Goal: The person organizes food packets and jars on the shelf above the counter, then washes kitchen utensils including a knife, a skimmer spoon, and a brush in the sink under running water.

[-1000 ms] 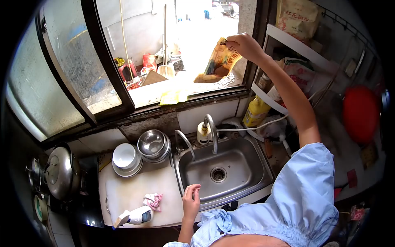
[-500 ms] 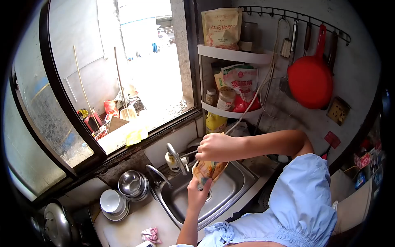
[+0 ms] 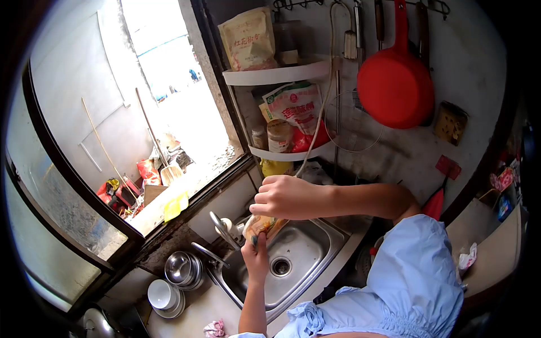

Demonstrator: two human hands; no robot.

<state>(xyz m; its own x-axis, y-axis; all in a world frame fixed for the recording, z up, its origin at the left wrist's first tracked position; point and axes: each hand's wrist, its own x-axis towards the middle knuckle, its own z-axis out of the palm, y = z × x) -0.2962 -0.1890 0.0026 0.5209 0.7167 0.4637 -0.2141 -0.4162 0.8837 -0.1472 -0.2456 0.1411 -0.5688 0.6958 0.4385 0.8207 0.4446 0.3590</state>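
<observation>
Over the left side of the steel sink [image 3: 315,248], both hands are on a small printed packet [image 3: 260,225] in yellow and orange. From below, my left hand [image 3: 256,258] grips the packet, its thumb pressed against the front. My right hand [image 3: 280,197] is closed at the packet's top end, fingers curled down, with the back of the hand covering that part. What the packet contains cannot be seen. Just behind the hands a curved faucet [image 3: 224,230] rises, and a second spout [image 3: 209,253] arches over the sink's left edge.
Left of the sink stand stacked metal bowls [image 3: 181,268] and white bowls [image 3: 162,294]; a pink-and-white cloth [image 3: 214,329] lies nearby. A corner shelf [image 3: 282,74] holds bags and jars. On the right wall hangs a red pan [image 3: 395,87]. The window [image 3: 169,112] is at left.
The view has shifted, so shelf and pan appear higher and further left. Both hands still hold the packet, and more of the sink's drain shows beside them.
</observation>
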